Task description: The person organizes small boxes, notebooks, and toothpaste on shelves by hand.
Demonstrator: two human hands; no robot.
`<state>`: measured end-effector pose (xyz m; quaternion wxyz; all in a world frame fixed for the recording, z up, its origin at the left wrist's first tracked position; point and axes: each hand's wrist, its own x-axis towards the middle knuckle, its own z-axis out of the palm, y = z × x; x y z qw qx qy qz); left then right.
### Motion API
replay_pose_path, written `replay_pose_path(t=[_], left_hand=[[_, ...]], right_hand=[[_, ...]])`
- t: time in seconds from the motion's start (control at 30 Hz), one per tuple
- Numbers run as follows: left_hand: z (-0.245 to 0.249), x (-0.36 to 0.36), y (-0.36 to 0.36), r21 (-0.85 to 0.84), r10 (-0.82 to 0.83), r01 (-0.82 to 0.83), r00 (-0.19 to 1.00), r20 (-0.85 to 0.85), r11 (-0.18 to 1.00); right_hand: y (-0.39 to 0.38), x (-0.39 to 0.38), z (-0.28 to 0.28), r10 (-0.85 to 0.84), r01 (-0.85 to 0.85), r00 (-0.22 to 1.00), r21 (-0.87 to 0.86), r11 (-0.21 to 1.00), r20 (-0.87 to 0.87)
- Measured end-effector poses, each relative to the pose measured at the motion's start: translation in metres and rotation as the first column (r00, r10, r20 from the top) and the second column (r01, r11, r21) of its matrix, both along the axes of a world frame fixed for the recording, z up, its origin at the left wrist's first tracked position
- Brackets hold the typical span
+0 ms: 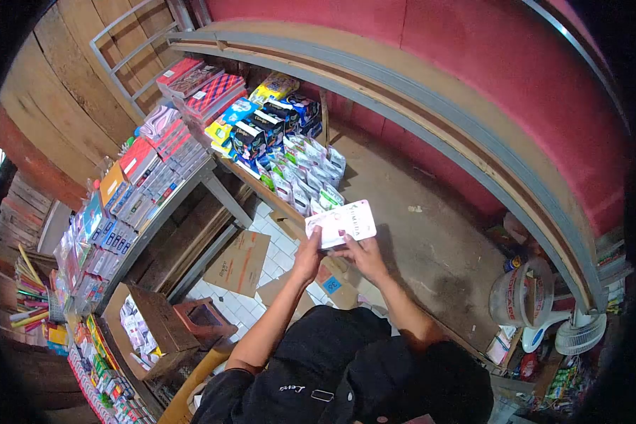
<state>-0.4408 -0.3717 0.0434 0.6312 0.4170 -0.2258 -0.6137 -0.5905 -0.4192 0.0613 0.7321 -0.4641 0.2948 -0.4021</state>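
Note:
Both hands hold one white packet [350, 225] with pink printing and dark lettering, tilted in front of my chest. My left hand [308, 256] grips its lower left corner, thumb on top. My right hand [362, 257] pinches the lower edge near the middle, with the thumb over the face. Just beyond the packet, rows of upright white and green pouches [300, 173] stand on the wooden shelf. Black packs [251, 140] and a yellow-blue pack [222, 134] sit behind them.
Stacked boxed goods [155, 180] line the left shelf. An open carton [155, 332] of white packets stands lower left. Flattened cardboard [239, 263] lies on the tiled floor. On the right are a clear tub [519, 293] and a small fan [579, 333]. A metal-edged ledge [431, 106] curves overhead.

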Motion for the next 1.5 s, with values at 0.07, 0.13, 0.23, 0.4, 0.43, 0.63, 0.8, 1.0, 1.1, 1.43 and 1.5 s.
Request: replay_pose_path(t=[0.07,0.13,0.23,0.4,0.43,0.63,0.8,1.0,1.1,1.43,1.5], left_hand=[[-0.010,-0.005,-0.002,0.065,-0.075,0.071,0.995,0.060,0.995],[-0.013,-0.007,0.000,0.138,-0.135,0.122,0.986,0.094,0.983],[-0.015,-0.005,0.008,0.176,-0.228,0.200,0.961,0.157,0.964],[-0.020,0.000,0.017,0.207,-0.256,0.197,0.914,0.314,0.958],[-0.022,0.000,0.016,0.202,-0.239,0.176,0.904,0.355,0.964],[-0.017,-0.009,-0.021,-0.130,0.129,0.019,0.066,0.989,0.991],[-0.011,-0.009,-0.038,-0.027,0.037,0.051,-0.207,0.978,0.998],[-0.013,-0.005,-0.039,-0.021,0.038,0.061,-0.291,0.956,0.998],[-0.007,-0.004,-0.040,-0.011,0.028,0.063,-0.278,0.960,0.998],[0.000,0.017,-0.012,-0.115,0.119,0.056,-0.069,0.990,0.992],[0.004,0.028,0.007,-0.125,0.125,0.026,-0.009,0.992,0.992]], right_hand=[[-0.001,-0.004,-0.002,-0.028,0.028,0.999,0.001,1.000,0.014],[-0.007,-0.010,-0.006,-0.051,0.051,0.999,0.045,0.998,0.005],[-0.017,-0.020,-0.008,-0.078,0.080,0.997,0.096,0.992,-0.023],[-0.056,-0.042,-0.027,-0.308,0.250,0.908,-0.222,0.942,-0.285],[-0.069,-0.046,-0.033,-0.328,0.224,0.862,-0.289,0.931,-0.388],[-0.141,-0.018,-0.097,-0.484,0.034,0.538,-0.556,0.831,-0.690],[-0.144,0.019,-0.085,-0.392,-0.119,0.434,-0.483,0.868,-0.811],[-0.140,0.026,-0.092,-0.342,-0.116,0.443,-0.432,0.895,-0.829],[-0.141,0.026,-0.093,-0.362,-0.117,0.448,-0.455,0.883,-0.817],[-0.153,0.022,-0.140,-0.356,-0.140,0.533,-0.495,0.857,-0.768],[-0.148,0.020,-0.140,-0.335,-0.128,0.540,-0.469,0.874,-0.772]])
